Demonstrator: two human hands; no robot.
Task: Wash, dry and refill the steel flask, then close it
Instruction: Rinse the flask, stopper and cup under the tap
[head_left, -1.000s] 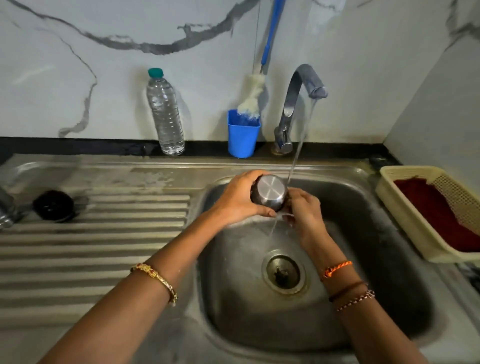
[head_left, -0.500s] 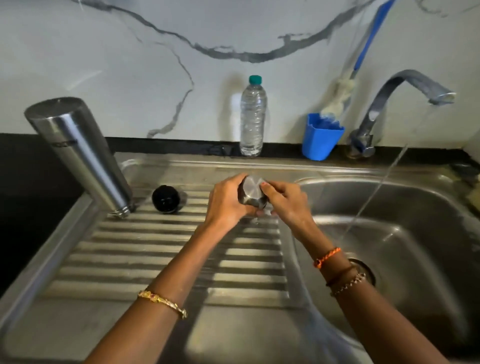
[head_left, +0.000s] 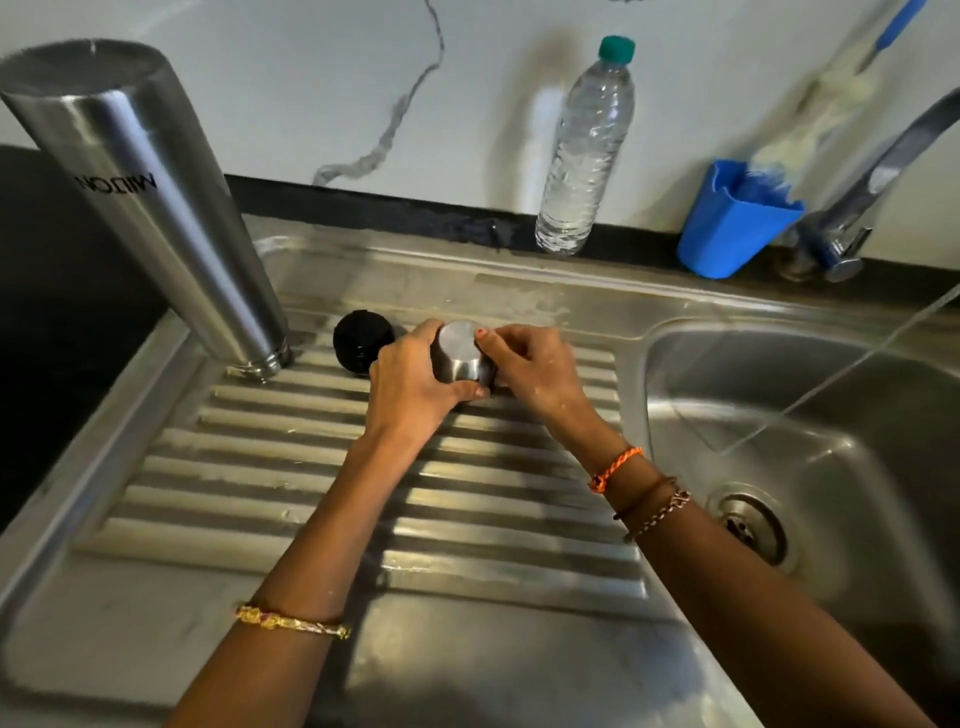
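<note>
Both hands, the left hand (head_left: 410, 382) and right hand (head_left: 535, 371), gripped the steel cap (head_left: 464, 356) over the drainboard's (head_left: 311, 499) back edge, beside the inverted steel flask (head_left: 150, 192).

Only readable text: black brand lettering on side of the steel flask (head_left: 150, 192), upside down, reads approx "MILTON", first letters clearer than the rest. Water bottle (head_left: 587, 150): no label legible.

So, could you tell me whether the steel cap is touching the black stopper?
Cannot tell: in the head view the left hand gripping the cap hides any gap to the stopper.
</note>
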